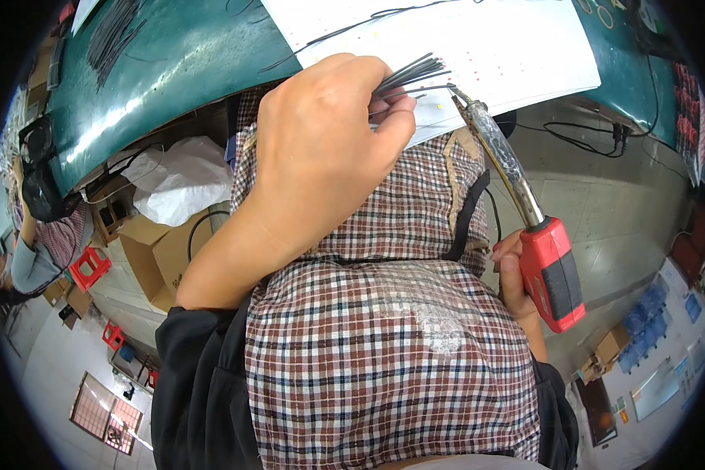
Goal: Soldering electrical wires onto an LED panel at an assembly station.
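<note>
My left hand (pixel 325 125) is closed around a bundle of thin black wires (pixel 417 72) whose ends fan out to the right, over white paper. One wire reaches out further than the rest, toward the tip of a soldering iron (pixel 554 274). That iron has a red and black handle and a metal barrel with a worn, dirty sleeve, and slants up and to the left. My right hand (pixel 513 282) grips its handle from the left side; part of the hand is hidden behind it. The tip is at the long wire's end, but I cannot tell whether they touch.
White sheets (pixel 540 47) with small red marks overhang the green table (pixel 188 59). More black wires (pixel 111 39) lie at the far left. A white plastic bag (pixel 184 180) and a cardboard box (pixel 153 251) sit below the table. Another person (pixel 39 251) is at the left.
</note>
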### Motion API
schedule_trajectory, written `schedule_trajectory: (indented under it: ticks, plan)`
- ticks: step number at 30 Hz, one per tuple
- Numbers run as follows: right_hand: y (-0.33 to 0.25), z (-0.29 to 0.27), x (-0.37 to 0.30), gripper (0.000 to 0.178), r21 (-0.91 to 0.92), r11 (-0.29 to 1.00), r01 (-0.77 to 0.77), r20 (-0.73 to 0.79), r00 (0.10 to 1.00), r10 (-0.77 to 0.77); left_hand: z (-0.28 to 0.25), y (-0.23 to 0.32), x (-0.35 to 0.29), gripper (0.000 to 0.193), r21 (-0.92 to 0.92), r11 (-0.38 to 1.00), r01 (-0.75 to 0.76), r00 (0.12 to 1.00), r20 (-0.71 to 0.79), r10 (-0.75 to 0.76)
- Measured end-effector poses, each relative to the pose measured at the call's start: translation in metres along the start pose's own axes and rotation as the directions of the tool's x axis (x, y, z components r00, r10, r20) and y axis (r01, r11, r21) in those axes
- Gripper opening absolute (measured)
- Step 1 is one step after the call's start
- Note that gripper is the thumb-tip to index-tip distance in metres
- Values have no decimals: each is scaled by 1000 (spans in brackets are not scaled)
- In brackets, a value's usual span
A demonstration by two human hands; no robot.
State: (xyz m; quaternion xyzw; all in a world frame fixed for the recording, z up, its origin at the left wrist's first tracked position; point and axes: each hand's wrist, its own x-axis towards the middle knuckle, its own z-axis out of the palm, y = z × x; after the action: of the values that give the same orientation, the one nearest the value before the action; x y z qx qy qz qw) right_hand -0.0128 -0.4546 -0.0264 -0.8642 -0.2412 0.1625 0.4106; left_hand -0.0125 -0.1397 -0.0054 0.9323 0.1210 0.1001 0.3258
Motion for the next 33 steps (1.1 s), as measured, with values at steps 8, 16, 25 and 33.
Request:
schedule_trajectory:
  ticks: [8, 16, 25, 33]
  plan:
    - [-7, -7, 5, 10, -25, 998, -64, 3, 998, 64, -4, 5, 1, 18, 18, 1000, -1, 1000, 13, 1]
    - [-17, -5, 7, 10, 222, 954, -203, -45, 975, 218, -8, 16, 13, 14, 33, 995, -99, 991, -89, 101]
    - [-5, -2, 1, 12, 29, 993, -112, -48, 992, 113, 7, 11, 13, 15, 37, 994, -99, 995, -29, 100]
    - [4, 1, 2, 17, 40, 998, -45, -55, 997, 47, 9, 11, 14, 18, 41, 994, -105, 994, -32, 106]
